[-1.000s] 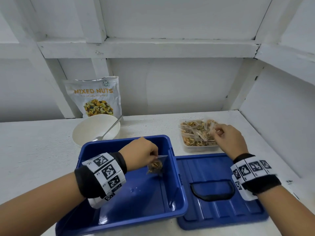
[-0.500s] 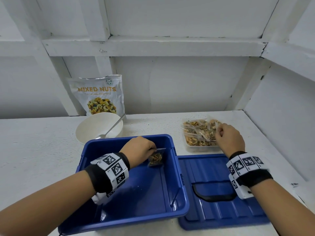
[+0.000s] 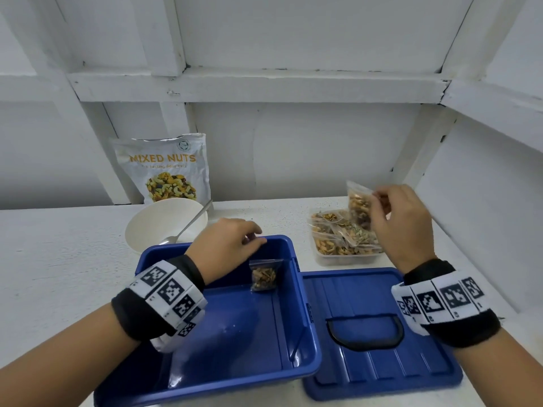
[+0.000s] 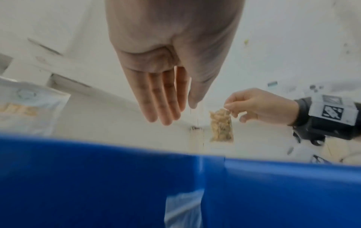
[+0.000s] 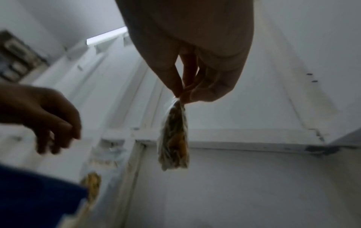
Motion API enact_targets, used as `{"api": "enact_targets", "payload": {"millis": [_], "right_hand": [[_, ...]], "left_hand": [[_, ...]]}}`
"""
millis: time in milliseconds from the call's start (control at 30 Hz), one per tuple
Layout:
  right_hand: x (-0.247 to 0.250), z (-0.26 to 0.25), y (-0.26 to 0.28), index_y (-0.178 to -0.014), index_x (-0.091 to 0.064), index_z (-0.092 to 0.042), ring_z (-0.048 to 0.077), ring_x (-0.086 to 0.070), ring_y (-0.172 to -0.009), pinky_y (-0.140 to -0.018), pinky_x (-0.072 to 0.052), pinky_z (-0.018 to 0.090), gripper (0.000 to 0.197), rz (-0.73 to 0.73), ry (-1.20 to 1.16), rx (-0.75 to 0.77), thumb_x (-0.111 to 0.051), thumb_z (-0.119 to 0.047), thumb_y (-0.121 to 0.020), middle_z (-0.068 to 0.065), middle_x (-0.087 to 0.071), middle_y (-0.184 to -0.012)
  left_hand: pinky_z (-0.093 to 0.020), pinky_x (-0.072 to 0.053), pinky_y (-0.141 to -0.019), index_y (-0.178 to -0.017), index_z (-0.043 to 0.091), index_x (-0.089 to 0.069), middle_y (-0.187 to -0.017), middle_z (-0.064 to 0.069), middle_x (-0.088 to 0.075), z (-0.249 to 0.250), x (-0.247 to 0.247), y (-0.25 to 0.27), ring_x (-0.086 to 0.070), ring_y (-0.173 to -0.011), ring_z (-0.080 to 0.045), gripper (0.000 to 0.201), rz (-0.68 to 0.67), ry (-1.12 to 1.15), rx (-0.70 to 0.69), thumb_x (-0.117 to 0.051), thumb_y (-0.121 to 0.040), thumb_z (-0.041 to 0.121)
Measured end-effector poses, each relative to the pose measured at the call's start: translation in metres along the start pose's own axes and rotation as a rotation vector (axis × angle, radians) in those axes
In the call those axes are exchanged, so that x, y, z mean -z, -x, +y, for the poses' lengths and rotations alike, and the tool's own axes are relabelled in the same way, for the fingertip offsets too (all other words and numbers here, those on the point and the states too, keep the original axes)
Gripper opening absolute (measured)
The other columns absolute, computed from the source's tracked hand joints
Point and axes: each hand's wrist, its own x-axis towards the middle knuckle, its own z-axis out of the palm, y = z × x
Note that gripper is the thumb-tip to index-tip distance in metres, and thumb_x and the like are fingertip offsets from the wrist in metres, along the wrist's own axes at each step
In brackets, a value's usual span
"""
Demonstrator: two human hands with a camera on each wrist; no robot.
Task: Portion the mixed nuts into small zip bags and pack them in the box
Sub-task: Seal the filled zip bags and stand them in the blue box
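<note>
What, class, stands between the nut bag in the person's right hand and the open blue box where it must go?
Nothing visible does. The right hand pinches the zip bag above the clear tub. The blue box is open, its lid lying beside it. The left hand hovers over the box's far side, leaving the middle free.

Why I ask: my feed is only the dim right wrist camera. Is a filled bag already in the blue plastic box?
Observer: Yes, one small clear zip bag of nuts stands against the right wall inside the blue plastic box.
Operator: Is the left hand holding it?
Observer: No, the left hand hovers near it, fingers straight, empty.
Operator: Where are the other bags?
Observer: Piled in a clear plastic tub beyond the blue lid.
</note>
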Motion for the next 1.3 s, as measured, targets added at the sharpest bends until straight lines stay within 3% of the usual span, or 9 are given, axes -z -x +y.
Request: {"api": "enact_targets", "payload": {"millis": [133, 267, 433, 533, 667, 867, 1067, 1167, 1300], "right_hand": [[0.017, -0.041, -0.003, -0.090, -0.064, -0.007, 0.005, -0.053, -0.069, -0.065, -0.039, 0.001, 0.005, -0.168, -0.334, -0.036, -0.062, -0.010, -0.086, 0.000, -0.060, -0.081], [0.024, -0.073, 0.002, -0.083, -0.064, -0.020, 0.003, -0.060, -0.066, -0.060, -0.047, 0.012, 0.009, -0.378, -0.689, -0.130, -0.062, -0.011, -0.086, -0.010, -0.064, -0.072], [0.020, -0.092, 0.005, -0.081, -0.065, -0.015, 0.003, -0.061, -0.058, -0.054, -0.049, 0.017, 0.014, -0.500, -0.907, -0.138, -0.060, -0.004, -0.086, -0.011, -0.065, -0.062], [0.016, -0.097, 0.006, -0.081, -0.065, -0.015, 0.003, -0.060, -0.057, -0.056, -0.050, 0.017, 0.014, -0.521, -0.937, -0.137, -0.059, -0.003, -0.086, -0.010, -0.065, -0.063], [0.012, -0.102, 0.007, -0.082, -0.065, -0.014, 0.002, -0.061, -0.057, -0.059, -0.049, 0.015, 0.012, -0.531, -0.952, -0.140, -0.059, -0.003, -0.086, -0.009, -0.065, -0.061], [0.006, -0.102, 0.012, -0.081, -0.064, -0.019, 0.004, -0.062, -0.062, -0.062, -0.048, 0.012, 0.014, -0.535, -0.890, -0.133, -0.061, -0.006, -0.086, -0.004, -0.066, -0.065], [0.003, -0.102, 0.015, -0.078, -0.059, -0.025, 0.003, -0.061, -0.064, -0.064, -0.048, 0.013, 0.019, -0.484, -0.729, -0.026, -0.057, -0.010, -0.089, -0.005, -0.064, -0.065], [0.001, -0.103, 0.016, -0.078, -0.056, -0.021, 0.001, -0.059, -0.066, -0.062, -0.044, 0.010, 0.019, -0.453, -0.665, 0.054, -0.056, -0.007, -0.089, -0.009, -0.059, -0.065], [-0.001, -0.104, 0.018, -0.080, -0.056, -0.019, 0.004, -0.058, -0.068, -0.061, -0.045, 0.014, 0.017, -0.423, -0.640, 0.105, -0.056, -0.006, -0.089, -0.014, -0.056, -0.067]], "left_hand": [[-0.019, -0.051, -0.075, -0.106, 0.014, -0.067, -0.095, 0.004, -0.069, 0.011, 0.025, 0.000, -0.060, -0.082, -0.001, 0.023, 0.211, 0.195, -0.038, -0.059, -0.089, 0.026], [-0.012, -0.049, -0.079, -0.113, 0.021, -0.062, -0.095, 0.018, -0.064, 0.023, 0.040, 0.005, -0.059, -0.094, 0.004, 0.030, 0.216, 0.441, -0.027, -0.059, -0.087, 0.037], [-0.009, -0.047, -0.072, -0.089, 0.034, -0.061, -0.090, 0.015, -0.068, 0.027, 0.045, 0.018, -0.062, -0.085, 0.002, 0.005, 0.245, 0.596, -0.104, -0.058, -0.085, 0.034], [-0.008, -0.044, -0.070, -0.084, 0.031, -0.061, -0.086, 0.014, -0.067, 0.022, 0.045, 0.020, -0.061, -0.080, 0.001, 0.017, 0.249, 0.620, -0.067, -0.061, -0.088, 0.014], [-0.007, -0.041, -0.067, -0.080, 0.032, -0.057, -0.075, 0.013, -0.062, 0.018, 0.042, 0.020, -0.057, -0.075, 0.001, 0.023, 0.243, 0.564, -0.047, -0.058, -0.089, 0.011], [-0.007, -0.041, -0.065, -0.081, 0.021, -0.055, -0.070, 0.015, -0.056, 0.015, 0.038, 0.020, -0.054, -0.073, 0.005, 0.009, 0.303, 0.455, -0.099, -0.049, -0.087, 0.022], [-0.008, -0.044, -0.066, -0.085, 0.032, -0.054, -0.076, 0.013, -0.059, 0.015, 0.040, 0.023, -0.057, -0.076, 0.001, 0.002, 0.259, 0.565, -0.091, -0.053, -0.083, 0.033], [-0.012, -0.047, -0.069, -0.087, 0.035, -0.055, -0.081, 0.011, -0.063, 0.013, 0.038, 0.023, -0.059, -0.080, -0.004, 0.015, 0.234, 0.549, -0.116, -0.048, -0.078, 0.046], [-0.013, -0.046, -0.066, -0.082, 0.025, -0.058, -0.077, 0.016, -0.060, 0.011, 0.034, 0.023, -0.057, -0.078, -0.004, 0.020, 0.271, 0.484, -0.165, -0.045, -0.082, 0.040]]}}
